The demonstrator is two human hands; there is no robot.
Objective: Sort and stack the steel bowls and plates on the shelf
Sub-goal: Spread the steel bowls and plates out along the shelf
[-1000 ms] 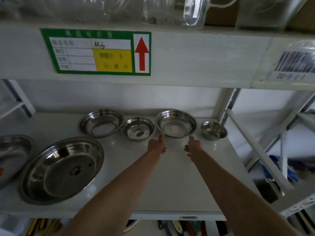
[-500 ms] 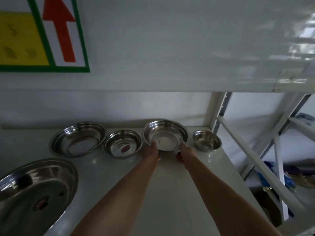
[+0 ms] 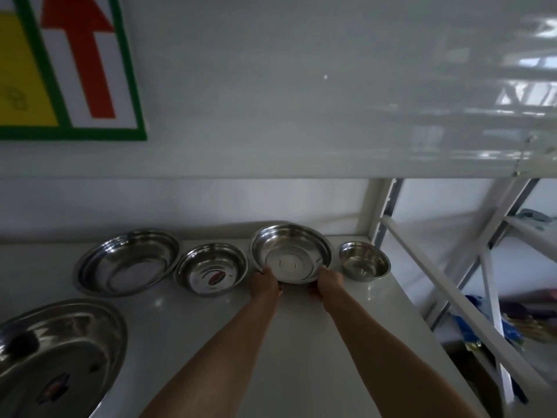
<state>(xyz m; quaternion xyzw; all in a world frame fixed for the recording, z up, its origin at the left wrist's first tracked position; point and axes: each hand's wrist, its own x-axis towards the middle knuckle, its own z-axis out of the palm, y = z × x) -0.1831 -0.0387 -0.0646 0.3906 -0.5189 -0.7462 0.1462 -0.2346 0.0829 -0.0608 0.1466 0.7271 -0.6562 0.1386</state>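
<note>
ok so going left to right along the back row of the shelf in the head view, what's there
wide shallow bowl → bowl with the red sticker → bowl held by both hands, the left hand and right hand on its near rim → smallest bowl → shelf upright

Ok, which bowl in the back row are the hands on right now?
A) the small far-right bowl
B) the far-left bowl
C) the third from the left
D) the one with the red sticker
C: the left hand and right hand grip the near rim of the third bowl, tilted toward the camera.
</note>
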